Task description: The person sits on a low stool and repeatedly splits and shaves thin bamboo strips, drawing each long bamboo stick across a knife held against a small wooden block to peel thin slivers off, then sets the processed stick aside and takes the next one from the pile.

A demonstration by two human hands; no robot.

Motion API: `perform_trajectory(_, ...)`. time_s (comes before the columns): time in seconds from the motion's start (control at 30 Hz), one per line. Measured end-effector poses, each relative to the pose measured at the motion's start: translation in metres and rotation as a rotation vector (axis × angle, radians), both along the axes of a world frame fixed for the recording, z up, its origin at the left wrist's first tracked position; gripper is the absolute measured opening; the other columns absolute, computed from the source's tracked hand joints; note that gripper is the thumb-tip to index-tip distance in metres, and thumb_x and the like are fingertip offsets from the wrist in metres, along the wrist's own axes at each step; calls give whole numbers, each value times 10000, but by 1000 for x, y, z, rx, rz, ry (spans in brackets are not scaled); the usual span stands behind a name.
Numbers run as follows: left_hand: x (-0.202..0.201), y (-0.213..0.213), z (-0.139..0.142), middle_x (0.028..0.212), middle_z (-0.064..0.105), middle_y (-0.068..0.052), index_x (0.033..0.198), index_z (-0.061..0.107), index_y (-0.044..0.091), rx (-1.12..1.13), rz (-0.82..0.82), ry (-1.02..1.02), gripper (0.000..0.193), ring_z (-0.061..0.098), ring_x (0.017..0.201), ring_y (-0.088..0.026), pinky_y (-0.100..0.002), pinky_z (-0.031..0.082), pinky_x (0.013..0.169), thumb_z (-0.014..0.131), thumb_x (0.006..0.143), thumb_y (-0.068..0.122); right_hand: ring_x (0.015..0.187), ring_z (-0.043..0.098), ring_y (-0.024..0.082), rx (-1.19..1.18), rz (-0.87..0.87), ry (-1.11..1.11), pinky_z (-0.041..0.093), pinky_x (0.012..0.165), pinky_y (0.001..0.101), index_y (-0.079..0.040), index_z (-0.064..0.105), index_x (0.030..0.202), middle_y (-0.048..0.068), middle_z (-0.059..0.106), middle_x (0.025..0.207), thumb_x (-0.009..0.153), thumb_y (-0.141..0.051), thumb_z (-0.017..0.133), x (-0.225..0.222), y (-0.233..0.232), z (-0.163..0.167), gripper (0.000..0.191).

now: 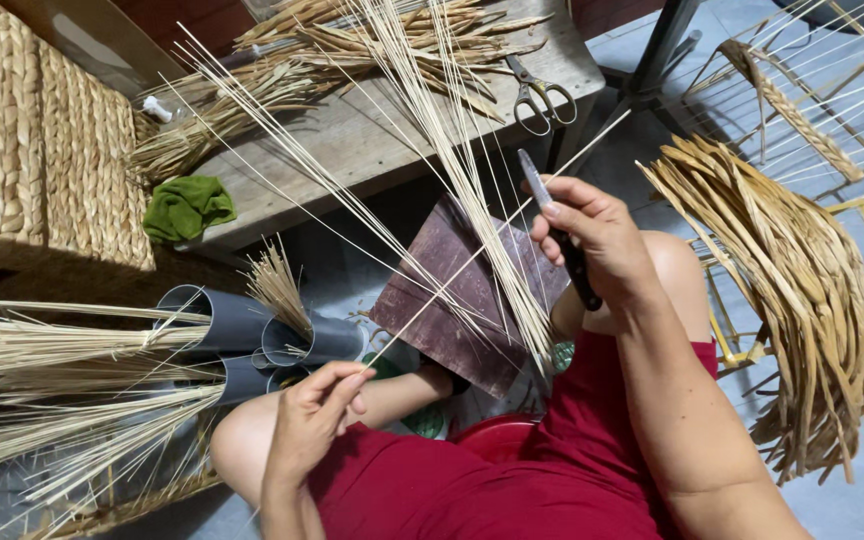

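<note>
Thin pale reed strip (pixel 472 255) runs across your lap, your left hand (pixel 314 420) pinching its lower end, your right hand (pixel 597 235) gripping a dark-handled knife (pixel 557 230) against it above a brown board (pixel 462 300).

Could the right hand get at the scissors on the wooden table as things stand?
Probably not freely: the right hand already grips a dark-handled knife. The scissors lie uncovered near the wooden table's edge, just beyond that hand, with only thin pale sticks crossing nearby.

Red short-sleeved garment (pixel 552 470), bare forearms and knees, no gloves
</note>
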State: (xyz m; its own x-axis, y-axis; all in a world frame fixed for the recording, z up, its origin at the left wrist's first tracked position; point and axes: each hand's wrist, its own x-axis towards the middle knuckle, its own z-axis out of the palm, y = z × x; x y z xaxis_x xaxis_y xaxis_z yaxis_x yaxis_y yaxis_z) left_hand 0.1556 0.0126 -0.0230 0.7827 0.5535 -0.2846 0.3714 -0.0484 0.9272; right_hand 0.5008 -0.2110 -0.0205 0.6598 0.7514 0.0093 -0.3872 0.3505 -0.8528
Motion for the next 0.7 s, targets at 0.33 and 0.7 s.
perform_trajectory(0.33,-55,33,-16,683,687,-20,1064,778,2,-52,52,-18,188,489,480,-28,-185,391,453,667,947,99,644,616,108,22,-230,4,503,577,226,-19,601,1395,59,688,872,1058,-101,619,20,-21,6,347)
perform_trajectory(0.7,26,-14,-19,707,682,5,1116,763,38,-144,48,-145,196,501,523,-8,-176,382,468,660,977,129,573,604,86,-274,421,-93,513,530,212,-89,540,1459,60,710,780,965,-107,606,-65,38,-1,499)
